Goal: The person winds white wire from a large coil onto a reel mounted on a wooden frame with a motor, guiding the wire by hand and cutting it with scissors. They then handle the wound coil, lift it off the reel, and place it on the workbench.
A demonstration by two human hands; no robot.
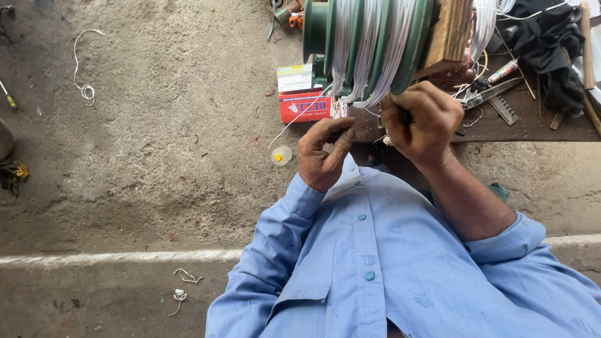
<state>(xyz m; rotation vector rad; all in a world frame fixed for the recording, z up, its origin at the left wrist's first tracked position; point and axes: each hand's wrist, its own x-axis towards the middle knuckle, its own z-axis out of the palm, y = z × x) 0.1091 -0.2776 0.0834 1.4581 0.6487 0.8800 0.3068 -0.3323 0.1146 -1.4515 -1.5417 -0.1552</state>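
Observation:
A green grooved winding former (369,37) wound with white wire sits at the top, a wooden block (449,34) on its right side. My right hand (418,120) is clenched just below the former, gripping something small that I cannot make out, with frayed wire ends beside it. My left hand (322,153) is lower and to the left, its thumb and fingers pinched on a thin white wire strand (299,116) that runs up toward the former. Both arms wear light blue shirt sleeves.
A red and white cardboard box (304,94) lies left of the former. Pliers (488,94), a small saw-toothed blade and black cloth (548,44) rest on a dark board at right. A clear round cap (281,155) and wire scraps (84,91) lie on the concrete floor.

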